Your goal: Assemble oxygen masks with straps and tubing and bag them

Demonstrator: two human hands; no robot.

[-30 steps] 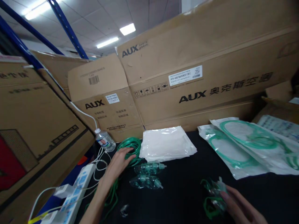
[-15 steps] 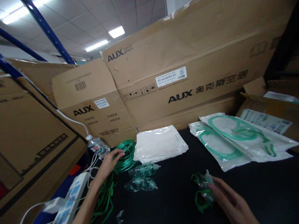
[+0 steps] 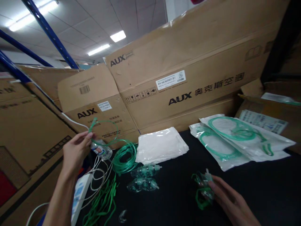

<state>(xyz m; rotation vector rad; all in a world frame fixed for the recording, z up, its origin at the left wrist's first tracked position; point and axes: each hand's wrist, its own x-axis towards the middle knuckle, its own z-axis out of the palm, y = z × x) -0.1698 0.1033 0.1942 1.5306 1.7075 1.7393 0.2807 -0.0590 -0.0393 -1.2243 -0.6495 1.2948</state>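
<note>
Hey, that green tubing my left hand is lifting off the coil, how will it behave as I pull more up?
Probably floppy: the green tubing curves in loose arcs from the left hand. Likely light, pinched by fingertips. It may tangle or drag the coil along.

Right hand (image 3: 229, 201): wrist cut off by the bottom edge; its fingers cover part of the clear mask (image 3: 204, 188), shape unclear. Left hand (image 3: 76, 147): pinch on the green tubing (image 3: 103, 125) blurred; water bottle (image 3: 101, 150) just beside it partly hidden. Power strip (image 3: 78, 194) below the forearm: partly hidden by it.
</note>
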